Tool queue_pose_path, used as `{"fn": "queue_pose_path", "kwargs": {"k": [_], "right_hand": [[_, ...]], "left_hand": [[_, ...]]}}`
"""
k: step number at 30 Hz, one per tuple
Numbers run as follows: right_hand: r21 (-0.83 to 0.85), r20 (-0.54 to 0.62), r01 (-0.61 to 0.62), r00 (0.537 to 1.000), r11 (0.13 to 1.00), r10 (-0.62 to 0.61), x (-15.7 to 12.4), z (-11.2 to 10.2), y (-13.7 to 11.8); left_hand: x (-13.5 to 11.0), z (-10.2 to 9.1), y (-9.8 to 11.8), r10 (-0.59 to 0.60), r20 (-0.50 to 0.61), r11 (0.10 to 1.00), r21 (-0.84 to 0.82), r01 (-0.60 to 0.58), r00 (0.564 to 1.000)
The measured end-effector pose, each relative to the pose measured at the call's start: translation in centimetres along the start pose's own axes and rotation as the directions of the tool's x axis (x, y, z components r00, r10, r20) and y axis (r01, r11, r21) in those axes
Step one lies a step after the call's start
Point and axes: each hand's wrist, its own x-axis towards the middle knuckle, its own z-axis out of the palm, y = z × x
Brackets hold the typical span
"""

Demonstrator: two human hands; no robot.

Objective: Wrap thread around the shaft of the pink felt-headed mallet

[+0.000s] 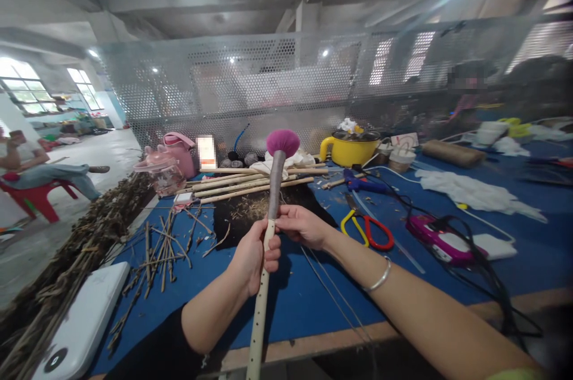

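- Grips the pale rod [258, 314] in the left hand [249, 258], curled snugly round the bare, hole-dotted length just below the grey winding [276, 186].
- Pinches narrowly with the right hand [308, 226] at the lower end of that winding — impossible to tell about any thread caught in the pinch.
- Holds the rod tilted over the near part of the blue tabletop [308, 320], with the purple pompom [283, 142] uppermost, at the far end.
- Below the right hand: pale strands [332, 287] down toward the near table edge.
- To the right: scissors [367, 229] with one yellow and one red handle, a blue glue gun [367, 184] and a purple device [443, 240].
- Farther off: more pale rods [237, 194] beside a black cloth [308, 196] strewn with shavings [253, 208] — and a yellow pot [353, 153] before the perforated screen [246, 76].
- To the left: scattered twigs [147, 255] and a white phone [85, 320].
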Motion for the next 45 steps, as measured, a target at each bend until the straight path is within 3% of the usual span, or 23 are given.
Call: {"fn": "queue_pose_path", "kwargs": {"k": [9,11,13,15,17,19,22,28,31,33,35,38,40,45], "right_hand": [[0.060,0.028,0.020,0.999,0.998,-0.022,-0.1,0.1,-0.3],[0.042,0.014,0.028,0.999,0.999,-0.029,-0.1,0.1,-0.3],[-0.006,-0.009,0.039,0.999,0.999,-0.039,-0.1,-0.1,-0.2],[-0.056,-0.037,0.037,0.999,0.998,-0.039,0.0,-0.4,0.0],[-0.088,-0.067,0.031,0.997,0.996,-0.037,0.1,-0.8,0.1],[-0.114,-0.097,0.029,0.994,0.993,-0.040,0.2,-1.0,0.1],[-0.128,-0.114,0.012,0.993,0.992,-0.027,0.1,-1.2,-0.1],[0.041,-0.037,-0.021,0.999,0.999,0.022,-0.1,-1.4,-0.5],[0.057,-0.021,-0.030,0.999,0.998,0.031,-0.1,-1.6,-0.2],[0.015,-0.024,-0.032,0.999,0.999,0.032,-0.1,-1.5,-0.1],[-0.052,-0.048,-0.043,0.998,0.998,0.040,0.0,-1.3,0.0],[-0.119,-0.109,-0.063,0.993,0.991,0.050,0.1,-0.8,0.1],[-0.113,-0.115,-0.069,0.992,0.991,0.056,0.2,-0.5,0.3],[-0.128,-0.102,-0.068,0.993,0.989,0.055,0.2,-0.8,0.5]], "left_hand": [[-0.1,0.0,-0.1,0.003,0.126,0.999,-0.036,0.001,0.992],[0.1,-0.1,-0.4,0.009,0.114,1.000,0.021,-0.011,0.993],[0.3,-0.2,-0.9,0.107,0.029,0.977,0.184,-0.111,0.994],[0.6,-0.4,-1.3,0.339,-0.035,0.856,0.426,-0.293,0.940],[1.0,-0.8,-1.5,0.556,-0.009,0.661,0.612,-0.435,0.831],[1.3,-1.2,-1.5,0.641,0.019,0.541,0.698,-0.469,0.767],[1.5,-1.6,-1.2,0.599,0.001,0.549,0.727,-0.412,0.801],[1.2,-0.9,-1.3,0.404,0.060,0.823,0.413,-0.391,0.913],[0.9,-0.7,-1.3,0.319,0.090,0.887,0.321,-0.331,0.943],[0.9,-0.8,-1.2,0.234,0.116,0.894,0.364,-0.261,0.965],[1.0,-1.2,-1.0,0.186,0.105,0.845,0.491,-0.214,0.977],[1.5,-1.8,-1.1,0.277,0.056,0.713,0.657,-0.244,0.959],[1.7,-1.9,-1.1,0.338,0.048,0.677,0.681,-0.279,0.940],[1.4,-1.6,-0.8,0.275,0.045,0.800,0.544,-0.254,0.960]]}}
